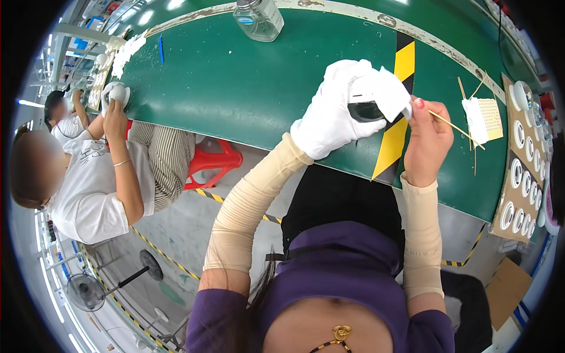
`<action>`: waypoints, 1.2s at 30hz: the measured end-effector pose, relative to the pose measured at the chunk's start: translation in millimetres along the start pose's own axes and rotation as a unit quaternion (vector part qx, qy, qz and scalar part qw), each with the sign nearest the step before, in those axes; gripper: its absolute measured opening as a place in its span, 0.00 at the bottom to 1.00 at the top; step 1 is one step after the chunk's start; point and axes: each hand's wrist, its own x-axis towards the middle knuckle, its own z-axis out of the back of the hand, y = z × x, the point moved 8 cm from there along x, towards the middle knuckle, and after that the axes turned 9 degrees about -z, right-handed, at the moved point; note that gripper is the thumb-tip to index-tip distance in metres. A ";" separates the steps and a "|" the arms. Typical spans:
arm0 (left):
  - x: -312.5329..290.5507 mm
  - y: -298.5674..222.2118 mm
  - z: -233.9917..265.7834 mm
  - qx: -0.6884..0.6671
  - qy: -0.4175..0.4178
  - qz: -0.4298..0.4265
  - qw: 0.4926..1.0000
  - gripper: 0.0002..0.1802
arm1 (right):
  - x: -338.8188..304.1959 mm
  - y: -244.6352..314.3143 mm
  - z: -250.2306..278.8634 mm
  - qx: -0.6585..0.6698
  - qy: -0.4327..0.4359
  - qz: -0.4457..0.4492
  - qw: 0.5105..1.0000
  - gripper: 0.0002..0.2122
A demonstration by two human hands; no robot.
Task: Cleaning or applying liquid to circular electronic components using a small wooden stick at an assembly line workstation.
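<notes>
White glove [329, 120] left, beige arm sleeves [250, 206], purple top [347, 265].

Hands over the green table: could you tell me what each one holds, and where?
Gloved left hand grips a dark part around its body; right hand pinches a thin stick at its near end.

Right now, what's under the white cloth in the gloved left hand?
A small black-and-white part shows below the white cloth, gripped by the white-gloved left hand. The cloth hides the part's top. The bare right hand holds a thin wooden stick beside it.

White cloth [391, 94] hides the dark part [365, 110].
</notes>
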 end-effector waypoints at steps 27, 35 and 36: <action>2.6 0.0 -3.1 -0.021 0.050 0.010 0.998 0.48 | 1.6 -8.5 -11.7 0.057 -0.039 -0.004 0.998 0.02; 5.2 -5.2 0.3 0.003 0.024 -0.003 1.000 0.47 | 0.5 0.1 -28.9 0.009 0.025 -0.028 0.999 0.04; 4.6 -8.1 2.2 0.039 0.011 -0.008 0.999 0.46 | -0.6 -0.8 -27.5 0.010 0.024 -0.027 0.999 0.04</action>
